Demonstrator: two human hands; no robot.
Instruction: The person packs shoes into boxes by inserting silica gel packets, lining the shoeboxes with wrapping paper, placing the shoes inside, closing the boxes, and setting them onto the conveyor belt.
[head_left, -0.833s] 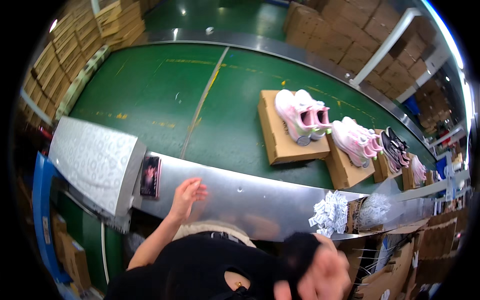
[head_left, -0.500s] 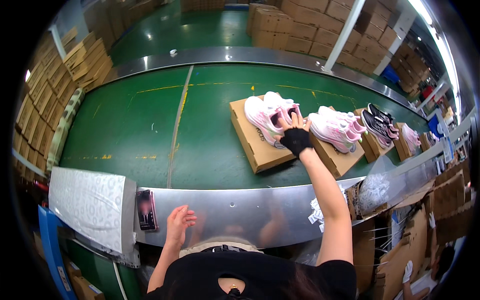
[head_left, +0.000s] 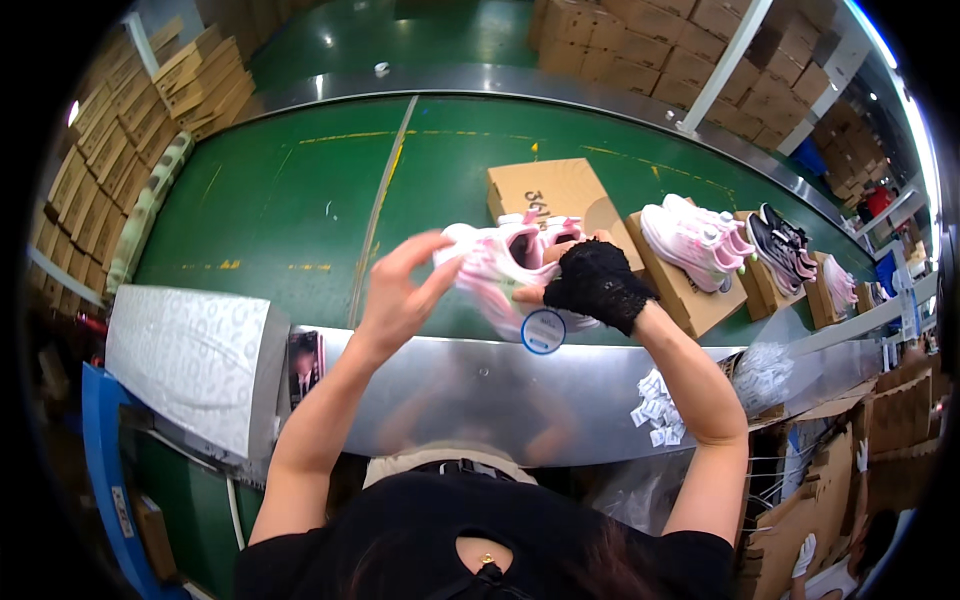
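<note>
A pair of pink-and-white sneakers (head_left: 487,258) hangs above the near edge of the green conveyor belt. My right hand (head_left: 600,285), in a black fingerless glove, grips them at the heel openings. A round white tag with a blue rim (head_left: 543,332) dangles below the shoes. My bare left hand (head_left: 395,295) is at the toe end, its thumb and fingers apart around the tip; whether they touch it I cannot tell. Behind the shoes, a closed brown shoebox (head_left: 560,190) lies on the belt.
To the right, more sneakers (head_left: 690,245) sit on shoeboxes along the belt. The metal ledge (head_left: 450,390) in front of me bears small white packets (head_left: 657,410), a phone (head_left: 305,365) and a white patterned box (head_left: 190,365). Stacked cartons (head_left: 640,50) stand beyond. A co-worker's gloved hand (head_left: 804,553) shows lower right.
My right hand has lifted the sneakers off the shoebox and drawn them toward me. My left hand has risen from over the ledge to the toes. The view has shifted slightly.
</note>
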